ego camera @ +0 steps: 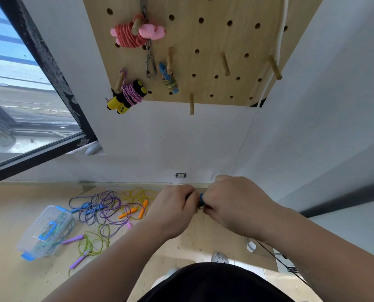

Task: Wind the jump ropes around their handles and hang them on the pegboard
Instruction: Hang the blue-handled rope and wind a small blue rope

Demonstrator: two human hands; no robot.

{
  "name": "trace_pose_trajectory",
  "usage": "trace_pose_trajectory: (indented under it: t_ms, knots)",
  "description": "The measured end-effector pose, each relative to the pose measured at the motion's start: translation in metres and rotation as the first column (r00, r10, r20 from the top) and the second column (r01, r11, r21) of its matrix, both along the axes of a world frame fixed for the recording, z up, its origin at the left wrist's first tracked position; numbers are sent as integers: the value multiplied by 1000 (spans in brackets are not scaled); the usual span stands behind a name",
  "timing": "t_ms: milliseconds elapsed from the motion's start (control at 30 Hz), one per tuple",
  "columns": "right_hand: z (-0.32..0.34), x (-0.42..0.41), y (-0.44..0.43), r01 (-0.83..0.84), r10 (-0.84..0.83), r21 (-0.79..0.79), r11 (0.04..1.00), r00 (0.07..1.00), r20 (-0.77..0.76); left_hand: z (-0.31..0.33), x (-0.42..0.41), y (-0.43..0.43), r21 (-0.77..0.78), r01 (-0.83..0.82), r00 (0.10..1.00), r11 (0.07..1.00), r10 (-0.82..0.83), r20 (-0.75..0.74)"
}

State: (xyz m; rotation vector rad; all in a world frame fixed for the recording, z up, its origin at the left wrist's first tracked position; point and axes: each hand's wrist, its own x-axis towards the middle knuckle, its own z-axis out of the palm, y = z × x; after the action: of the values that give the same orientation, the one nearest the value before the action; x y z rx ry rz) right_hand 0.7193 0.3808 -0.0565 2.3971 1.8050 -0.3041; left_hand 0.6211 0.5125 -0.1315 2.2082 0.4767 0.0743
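A: Hands?
B: Together, left hand (173, 212) and right hand (231, 205), fingers of both curled round blue handle (201, 198).
A: Beyond?
B: On floor (11, 214), left: loose ropes (107, 210), tangled. Farther: 3 wound ropes (129, 35) hang on pegboard (214, 35) pegs.

Three wound jump ropes are counted on the one wooden pegboard (214, 40): one pink rope (128, 35), one yellow-and-black-handled rope (128, 95), one blue-handled rope (169, 80). Four bare wooden pegs (225, 64) and one steel carabiner (150, 66) are counted there. One clear blue-latched plastic box (44, 232) is seen on the floor; the tangled loose ropes (103, 211) cannot be counted. Two hands are seen, left hand (173, 212) and right hand (236, 205), with one blue handle (201, 199) between them.
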Motion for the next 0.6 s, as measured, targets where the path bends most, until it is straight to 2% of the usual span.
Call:
trace_pose_trajectory:
  t_ms: [100, 133, 200, 267, 333, 467, 600]
  knots:
    - [12, 6, 1, -83, 85, 45, 995, 996, -29, 3, -4, -2, -8, 161, 987, 987, -160, 26]
    - [15, 11, 1, -66, 72, 73, 995, 994, -88, 6, -5, -3, 3, 214, 976, 977, -214, 47]
    - [21, 21, 0, 18, 6, 77, 997, 953, -303, 12, -8, -2, 33, 288, 952, 957, -290, 103]
    - [23, 32, -1, 118, -68, 54, 992, 826, -559, 18, -11, 1, 18, 315, 931, 949, -313, 189]
    - [24, 38, -2, 233, -106, 75, 970, 676, -729, 22, -13, 3, -60, 326, 915, 943, -299, 272]
    - [18, 34, -1, 405, -95, 101, 909, 436, -895, 24, -16, -2, -276, 283, 900, 918, -155, 406]
    - [5, 15, -1, 582, -91, -33, 813, 70, -993, 24, -18, 4, -166, 233, 874, 958, -132, 468]
